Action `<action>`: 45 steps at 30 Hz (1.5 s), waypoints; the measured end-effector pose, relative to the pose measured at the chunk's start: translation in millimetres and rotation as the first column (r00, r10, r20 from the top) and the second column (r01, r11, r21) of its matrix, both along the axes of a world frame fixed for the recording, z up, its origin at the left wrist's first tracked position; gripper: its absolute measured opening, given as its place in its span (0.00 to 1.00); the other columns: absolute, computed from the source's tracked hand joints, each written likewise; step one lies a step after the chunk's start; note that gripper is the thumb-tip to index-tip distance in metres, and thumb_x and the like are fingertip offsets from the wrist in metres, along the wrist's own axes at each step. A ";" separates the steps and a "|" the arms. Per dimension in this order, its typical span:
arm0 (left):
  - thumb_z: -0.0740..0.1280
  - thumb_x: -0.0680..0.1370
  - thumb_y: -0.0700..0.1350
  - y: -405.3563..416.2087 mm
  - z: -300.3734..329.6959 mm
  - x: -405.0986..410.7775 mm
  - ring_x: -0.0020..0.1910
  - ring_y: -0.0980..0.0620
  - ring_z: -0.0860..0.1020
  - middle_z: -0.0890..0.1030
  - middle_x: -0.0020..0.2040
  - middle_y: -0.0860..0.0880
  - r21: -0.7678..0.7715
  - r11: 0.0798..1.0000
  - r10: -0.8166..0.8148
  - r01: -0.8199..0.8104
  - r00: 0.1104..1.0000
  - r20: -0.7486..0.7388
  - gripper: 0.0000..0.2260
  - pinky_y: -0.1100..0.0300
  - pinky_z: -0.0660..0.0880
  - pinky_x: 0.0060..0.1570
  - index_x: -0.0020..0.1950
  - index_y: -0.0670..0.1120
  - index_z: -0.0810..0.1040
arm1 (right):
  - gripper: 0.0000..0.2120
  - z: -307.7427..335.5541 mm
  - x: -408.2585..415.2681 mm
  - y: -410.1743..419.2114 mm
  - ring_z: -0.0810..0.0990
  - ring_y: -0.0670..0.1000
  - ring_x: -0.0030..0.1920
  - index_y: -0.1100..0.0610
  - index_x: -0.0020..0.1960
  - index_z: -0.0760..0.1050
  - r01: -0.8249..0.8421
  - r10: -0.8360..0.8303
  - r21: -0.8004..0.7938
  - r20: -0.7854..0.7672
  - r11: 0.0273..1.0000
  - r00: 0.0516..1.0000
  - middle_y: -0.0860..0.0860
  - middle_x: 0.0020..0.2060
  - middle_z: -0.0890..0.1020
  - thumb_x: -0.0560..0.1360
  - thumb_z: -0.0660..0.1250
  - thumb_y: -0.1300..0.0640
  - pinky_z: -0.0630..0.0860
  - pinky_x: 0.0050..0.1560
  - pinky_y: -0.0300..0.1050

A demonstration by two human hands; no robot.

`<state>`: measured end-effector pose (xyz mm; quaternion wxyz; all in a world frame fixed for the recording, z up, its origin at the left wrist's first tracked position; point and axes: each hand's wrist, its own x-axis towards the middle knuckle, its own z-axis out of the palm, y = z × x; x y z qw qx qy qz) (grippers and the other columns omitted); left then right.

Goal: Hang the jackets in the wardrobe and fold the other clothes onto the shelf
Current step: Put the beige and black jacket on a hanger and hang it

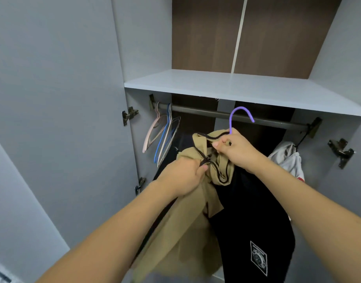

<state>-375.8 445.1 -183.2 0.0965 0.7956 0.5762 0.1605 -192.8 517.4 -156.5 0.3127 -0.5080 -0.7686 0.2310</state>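
Fingers of the right hand (235,149) are curled around the neck of a purple hanger (239,117), just below its hook; the grip is closed on the hanger. The hook stands upright in front of the rail (206,111), and whether it touches the rail cannot be told.

The left hand (183,176) grips a bunched fold of the tan jacket (187,227), with the thumb pressed against the black zipper edge near the collar. The grip is closed on the fabric. The two hands are close together, with the left one lower and to the left of the right one.

The tan jacket is draped on the purple hanger. Its collar is gathered between the hands and its body hangs down and toward the left, below the left forearm. The jacket is held in front of the open wardrobe, beneath the shelf (236,86).

A black garment (253,221) with a white printed patch hangs just beside the tan jacket on its right, partly behind the right forearm. A white garment (287,158) hangs farther right, near the rail's right bracket.

Several bare hangers (163,137), pink, blue and pale, hang together at the left end of the rail. Door hinges (129,115) are mounted on both side panels.
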 end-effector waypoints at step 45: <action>0.60 0.84 0.47 -14.4 -14.4 -23.4 0.36 0.53 0.72 0.74 0.37 0.51 -0.055 0.995 -0.061 0.079 0.957 0.284 0.13 0.57 0.68 0.36 0.39 0.50 0.69 | 0.09 -19.7 15.0 -43.6 0.84 0.52 0.50 0.58 0.42 0.86 -0.338 0.002 -0.406 -0.637 0.849 0.771 0.48 0.52 0.85 0.67 0.75 0.53 0.80 0.51 0.46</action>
